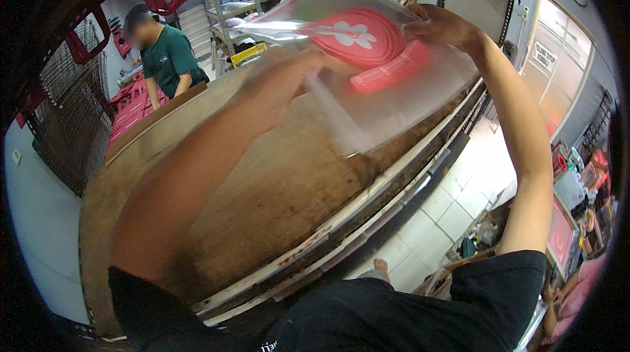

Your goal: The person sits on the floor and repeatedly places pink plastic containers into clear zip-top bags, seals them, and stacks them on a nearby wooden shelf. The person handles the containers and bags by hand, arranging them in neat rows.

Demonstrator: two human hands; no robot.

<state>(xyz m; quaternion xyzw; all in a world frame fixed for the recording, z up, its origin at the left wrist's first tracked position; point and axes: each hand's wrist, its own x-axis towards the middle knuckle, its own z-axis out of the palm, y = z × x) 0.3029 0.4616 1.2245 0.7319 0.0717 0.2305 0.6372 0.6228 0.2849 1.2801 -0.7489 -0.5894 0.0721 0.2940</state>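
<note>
A stack of clear plastic bags or sheets (387, 112) is tilted above the far right part of the brown table (262, 188). A red round shape with a white flower (357, 35) and a red band (392, 68) show on the plastic; the round shape has several overlapping outlines. My right hand (446, 25) is closed on the stack's far right edge. My left hand (298, 79), smeared by motion, is closed at the stack's left edge, its fingers partly hidden.
A person in a green shirt (169, 56) works at a pink-covered surface (128, 112) on the far left. Metal shelves (233, 7) stand behind the table. Layered boards (328, 237) line its near edge. Cluttered goods (584, 168) and another person's arm (564, 293) are at right.
</note>
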